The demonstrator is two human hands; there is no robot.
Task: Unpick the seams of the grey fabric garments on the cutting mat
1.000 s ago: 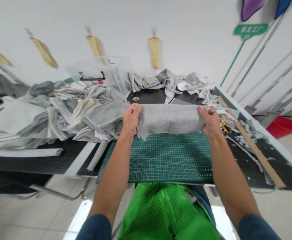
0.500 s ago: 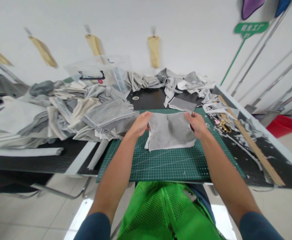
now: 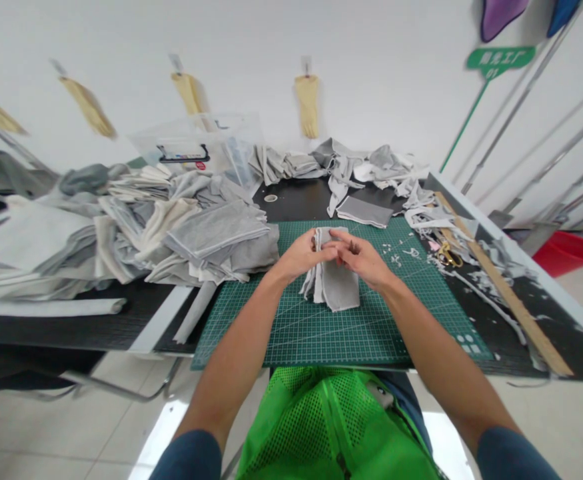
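Note:
A grey cloth (image 3: 340,287), doubled over into a narrow piece, hangs from my two hands above the green cutting mat (image 3: 291,333). My left hand (image 3: 307,255) is closed on its upper left edge. At its upper right, my right hand (image 3: 358,259) grips it too, and the fingers of both hands meet near the top. Several layers show at the cloth's lower left. Just behind the mat lies another folded grey cloth (image 3: 365,211). To the left a stack of folded grey cloths (image 3: 216,230) overlaps the mat's corner.
White scraps (image 3: 396,257) dot the mat's right side. Gold-handled scissors (image 3: 448,255) and a long wooden ruler (image 3: 511,293) lie to the right among trimmings. A clear plastic box (image 3: 196,143) stands behind the cloth heap. A tape roll (image 3: 270,198) rests at the back.
My hands have come together from the sides, and the cloth, spread wide before, is now folded over to about half its width.

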